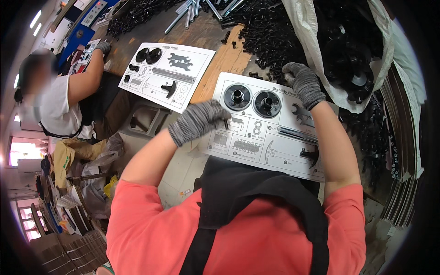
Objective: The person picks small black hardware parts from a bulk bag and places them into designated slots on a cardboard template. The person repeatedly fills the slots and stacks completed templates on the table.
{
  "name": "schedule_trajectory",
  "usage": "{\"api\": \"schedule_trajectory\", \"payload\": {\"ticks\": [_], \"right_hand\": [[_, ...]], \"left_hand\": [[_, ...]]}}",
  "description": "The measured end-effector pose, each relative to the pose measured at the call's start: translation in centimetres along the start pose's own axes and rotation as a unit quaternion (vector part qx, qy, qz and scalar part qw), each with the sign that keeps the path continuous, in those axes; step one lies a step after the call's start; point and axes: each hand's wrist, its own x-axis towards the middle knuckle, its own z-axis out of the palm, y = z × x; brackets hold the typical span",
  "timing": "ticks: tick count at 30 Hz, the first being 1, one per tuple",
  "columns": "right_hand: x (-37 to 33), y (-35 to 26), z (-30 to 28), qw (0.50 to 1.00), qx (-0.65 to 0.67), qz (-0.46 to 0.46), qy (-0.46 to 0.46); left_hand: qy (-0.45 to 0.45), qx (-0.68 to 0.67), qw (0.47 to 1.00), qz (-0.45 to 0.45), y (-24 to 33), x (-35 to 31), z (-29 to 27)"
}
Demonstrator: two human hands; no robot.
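Both my hands wear grey knitted gloves. My left hand (198,120) is pinched over the left edge of a white printed card (252,120), with a small black bolt (226,124) at its fingertips. Beyond the card's far right edge, my right hand (304,86) reaches to loose black bolts (268,50), its fingers curled; what they hold, if anything, is hidden. Lying on the card are two black round discs (237,97), a metal rod (295,134), a wrench (302,114) partly behind my right forearm, and a black T-shaped knob (310,156).
A second card (192,68) with similar parts lies to the left. Metal tubes (188,13) lie at the back. A white sack (306,27) of black parts stands at right, beside stacked cardboard (398,128). A co-worker (64,94) sits at far left, near a plastic stool (145,120).
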Motion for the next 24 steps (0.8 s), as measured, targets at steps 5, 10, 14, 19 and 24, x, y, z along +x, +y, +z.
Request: {"api": "schedule_trajectory", "payload": {"ticks": [5, 10, 14, 19, 24], "right_hand": [[-3.9, -4.7, 1.7, 0.952, 0.222, -0.196, -0.075], [-8.5, -9.8, 6.4, 0.889, 0.120, -0.337, -0.286], [-9.3, -10.3, 7.4, 0.913, 0.040, -0.336, -0.227], [-10.8, -9.1, 7.6, 0.943, -0.024, -0.211, -0.257], [-11.4, -9.7, 7.8, 0.953, -0.077, -0.224, -0.190]], "left_hand": [[-0.048, 0.075, 0.995, -0.040, 0.3, -1.8, 2.4], [-0.012, -0.072, 0.993, -0.094, 0.0, -3.5, 1.8], [0.029, -0.288, 0.946, -0.143, -0.9, -5.4, 2.5], [0.026, -0.183, 0.970, -0.159, 2.9, -5.3, 2.1], [0.024, -0.111, 0.989, -0.093, 1.0, -4.2, 4.1]]}}
